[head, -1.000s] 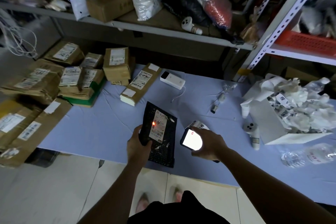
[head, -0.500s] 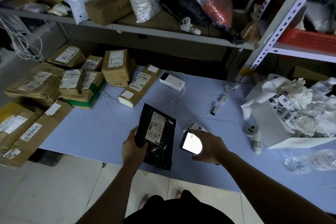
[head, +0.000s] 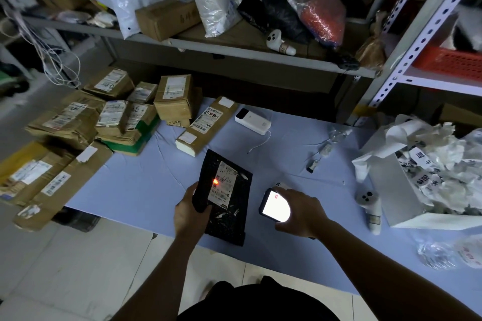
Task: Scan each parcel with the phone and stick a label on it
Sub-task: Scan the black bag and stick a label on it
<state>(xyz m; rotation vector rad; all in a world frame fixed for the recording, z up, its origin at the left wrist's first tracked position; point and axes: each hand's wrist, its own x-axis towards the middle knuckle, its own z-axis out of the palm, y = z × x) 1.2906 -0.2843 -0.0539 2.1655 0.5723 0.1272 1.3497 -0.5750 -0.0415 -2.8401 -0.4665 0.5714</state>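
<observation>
The black parcel is the thing to watch, a soft plastic mailer lying at the near edge of the blue table, its lower corner poking out over the floor. The left hand has it by the left side, fingers curled under the edge and thumb pressed on top, just beside the white shipping label. A red scanning dot glows at that label's left margin.

Just to the right of the parcel, the right hand grips the phone from above, fingers hooked over its far and right edges, the lit screen facing up. Something small and white with print peeks out beyond the phone; I cannot tell whether it is the label roll.

Beyond the parcel lie a long brown box and a white power bank. Off to its far left sits a heap of brown parcels.

What worries me is the aim. The dot sits on the label's margin, not across the bars, so the read may fail or catch the wrong code. The mailer is limp and glossy, and a bowed or shiny label could spoil the scan in this dim light. The phone is held only at its edges, so a slip looks possible. With one corner off the table, the parcel could slide away if the left hand lets go.
</observation>
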